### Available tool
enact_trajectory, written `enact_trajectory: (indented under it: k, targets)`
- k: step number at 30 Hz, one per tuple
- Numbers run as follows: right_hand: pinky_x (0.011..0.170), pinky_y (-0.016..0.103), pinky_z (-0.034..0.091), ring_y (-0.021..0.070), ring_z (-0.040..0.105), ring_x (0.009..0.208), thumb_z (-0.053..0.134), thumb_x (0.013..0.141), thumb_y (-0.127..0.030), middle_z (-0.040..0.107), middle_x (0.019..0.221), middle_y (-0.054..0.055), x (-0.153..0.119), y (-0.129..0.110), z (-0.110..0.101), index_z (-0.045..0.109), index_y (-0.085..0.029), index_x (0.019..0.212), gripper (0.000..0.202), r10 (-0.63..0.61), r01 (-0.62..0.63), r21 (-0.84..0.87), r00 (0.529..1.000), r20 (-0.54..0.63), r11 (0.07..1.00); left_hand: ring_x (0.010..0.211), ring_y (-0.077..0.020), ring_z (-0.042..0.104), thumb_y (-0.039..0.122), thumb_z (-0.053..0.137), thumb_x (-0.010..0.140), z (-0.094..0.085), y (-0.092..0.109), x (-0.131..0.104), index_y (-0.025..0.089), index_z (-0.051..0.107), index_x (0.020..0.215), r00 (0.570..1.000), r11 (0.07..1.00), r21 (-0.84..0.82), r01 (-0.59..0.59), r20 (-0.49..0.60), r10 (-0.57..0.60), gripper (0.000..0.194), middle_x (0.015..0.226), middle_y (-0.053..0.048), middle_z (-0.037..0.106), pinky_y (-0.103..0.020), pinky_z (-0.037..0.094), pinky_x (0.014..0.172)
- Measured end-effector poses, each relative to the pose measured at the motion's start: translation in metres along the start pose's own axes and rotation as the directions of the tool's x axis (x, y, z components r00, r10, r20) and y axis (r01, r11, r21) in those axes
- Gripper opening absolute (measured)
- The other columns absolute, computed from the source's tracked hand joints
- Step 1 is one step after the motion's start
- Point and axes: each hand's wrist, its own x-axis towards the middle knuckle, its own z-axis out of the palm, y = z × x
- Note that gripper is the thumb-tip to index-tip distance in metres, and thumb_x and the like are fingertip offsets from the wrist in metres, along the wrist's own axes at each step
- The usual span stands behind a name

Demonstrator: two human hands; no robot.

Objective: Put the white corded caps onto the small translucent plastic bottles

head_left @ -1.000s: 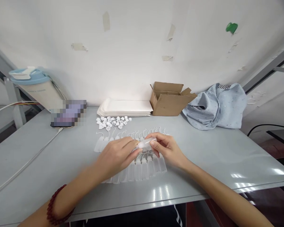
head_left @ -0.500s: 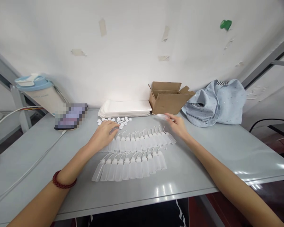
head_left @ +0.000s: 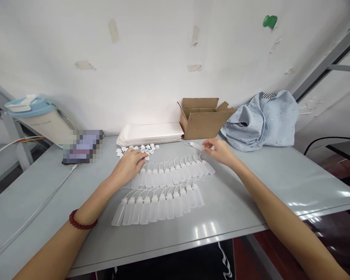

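Note:
At the near edge of a pile of small white caps (head_left: 142,149), my left hand (head_left: 130,165) pinches one white cap (head_left: 147,158) at its fingertips. My right hand (head_left: 218,151) has its thumb and index finger apart, beside the base of a translucent squeeze bottle (head_left: 196,146). That bottle lies in front of the cardboard box, its thin spout pointing left. Two rows of similar bottles with curved spouts, a back row (head_left: 176,175) and a front row (head_left: 161,208), lie on the grey table. My left hand partly covers the left end of the back row.
A stack of white sheets or sleeves (head_left: 151,133) and an open cardboard box (head_left: 205,124) stand against the wall. A light-blue cloth bag (head_left: 280,120) is at the right. On the left are a phone (head_left: 83,147) with its cable (head_left: 46,202) and a blue-lidded cup (head_left: 43,120).
My right hand has drawn back slightly to the right from the single bottle, which stays put. My left hand has moved slightly at the caps. The view has shifted a little.

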Motion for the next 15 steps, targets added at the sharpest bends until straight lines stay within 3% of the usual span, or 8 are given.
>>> enact_trajectory:
  k: [3,6,11,15]
  targets:
    - [0.065,0.028,0.042,0.0194,0.060,0.072,0.057,0.081,-0.030,0.068,0.079,0.008,-0.011,-0.006,-0.015,0.066,-0.014,0.078,0.019,-0.020,0.033,-0.076,0.986,0.166,0.997,0.095,-0.0288,0.053,0.030,0.046,0.086,-0.001,0.001,0.001,0.021,0.070,0.095,1.000,1.000,-0.001,0.011,0.009,-0.011,0.027,0.091,-0.008,0.070,-0.043,0.046,0.079]
    - [0.060,0.028,0.041,0.0196,0.059,0.070,0.055,0.081,-0.037,0.067,0.080,0.008,-0.020,-0.010,-0.024,0.064,-0.016,0.080,0.023,0.038,0.010,-0.151,0.949,0.312,0.988,0.093,-0.0288,0.053,0.030,0.049,0.085,-0.002,0.004,0.001,0.020,0.070,0.091,0.999,1.000,-0.007,0.028,0.018,-0.028,0.024,0.090,-0.008,0.069,-0.042,0.045,0.079]
    - [0.058,0.028,0.041,0.0206,0.060,0.072,0.057,0.078,-0.038,0.067,0.085,0.008,-0.025,-0.013,-0.029,0.064,-0.017,0.081,0.022,0.103,-0.020,-0.207,0.912,0.398,0.978,0.096,-0.0287,0.050,0.029,0.048,0.085,-0.006,0.013,0.003,0.017,0.066,0.092,0.997,0.997,-0.023,0.070,-0.030,-0.071,0.023,0.089,-0.008,0.069,-0.040,0.045,0.078]
    - [0.054,0.028,0.038,0.0194,0.059,0.066,0.058,0.076,-0.033,0.066,0.076,0.007,-0.024,-0.014,-0.026,0.066,-0.017,0.072,0.018,0.125,-0.031,-0.219,0.894,0.431,0.975,0.097,-0.0270,0.050,0.030,0.049,0.085,-0.013,0.024,0.001,0.017,0.064,0.090,0.993,0.997,-0.049,0.054,-0.107,-0.059,0.020,0.087,-0.007,0.068,-0.036,0.045,0.073]
